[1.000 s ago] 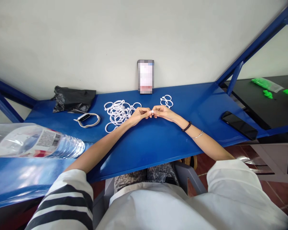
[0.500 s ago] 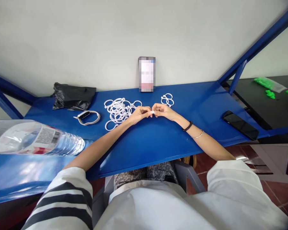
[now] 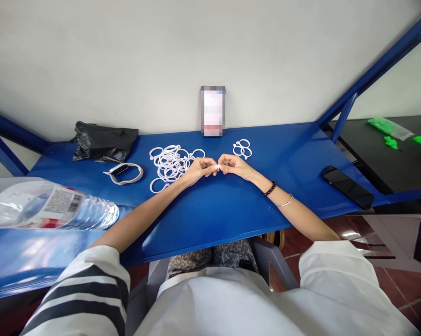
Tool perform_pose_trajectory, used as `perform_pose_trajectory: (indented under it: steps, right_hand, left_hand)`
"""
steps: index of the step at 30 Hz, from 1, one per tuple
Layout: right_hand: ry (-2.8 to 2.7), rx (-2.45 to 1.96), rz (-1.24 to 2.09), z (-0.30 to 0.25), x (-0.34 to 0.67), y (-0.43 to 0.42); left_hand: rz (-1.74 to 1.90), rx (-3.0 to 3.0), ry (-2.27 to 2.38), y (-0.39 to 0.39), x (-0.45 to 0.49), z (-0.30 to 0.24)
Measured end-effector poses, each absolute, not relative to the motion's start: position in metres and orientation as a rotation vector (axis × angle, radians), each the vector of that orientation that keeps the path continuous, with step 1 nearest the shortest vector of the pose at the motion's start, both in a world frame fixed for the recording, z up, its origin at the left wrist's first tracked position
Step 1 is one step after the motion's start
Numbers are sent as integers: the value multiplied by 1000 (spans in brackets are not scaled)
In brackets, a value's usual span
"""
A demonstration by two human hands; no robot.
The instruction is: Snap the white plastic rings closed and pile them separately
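My left hand (image 3: 200, 171) and my right hand (image 3: 235, 166) meet above the blue table, thumbs and fingertips pinched together. Between them they grip a small white plastic ring (image 3: 219, 166); only a bit of it shows at the fingertips, the rest is hidden by the fingers. Left of my left hand lies a loose heap of white plastic rings (image 3: 168, 161), some with small ball-like knobs. Just beyond my right hand, several more white rings (image 3: 243, 149) overlap in a small group.
A phone (image 3: 213, 112) leans upright against the wall. On the left of the blue table (image 3: 210, 219) are a black plastic bag (image 3: 103, 142), a smartwatch (image 3: 126, 172) and a water bottle (image 3: 52, 205). Another phone (image 3: 347, 187) lies at the right; green items (image 3: 390, 128) rest on a black surface.
The whole view has shifted slightly. Both hands stay pinched together at the white ring, with a slight change in the finger pose. The heap and the small group look the same.
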State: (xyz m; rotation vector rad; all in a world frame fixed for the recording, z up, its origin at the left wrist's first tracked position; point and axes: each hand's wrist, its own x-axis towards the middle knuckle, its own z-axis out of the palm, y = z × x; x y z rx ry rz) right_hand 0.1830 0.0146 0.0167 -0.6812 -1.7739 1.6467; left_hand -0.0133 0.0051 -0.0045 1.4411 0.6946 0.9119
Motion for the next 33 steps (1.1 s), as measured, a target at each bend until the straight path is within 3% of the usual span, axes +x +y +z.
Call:
perform_pose_trajectory:
  steps: [33]
  right_hand:
    - [-1726,-771,1499,10,182,17]
  left_hand:
    - [1018,1326,641,7,-8,0]
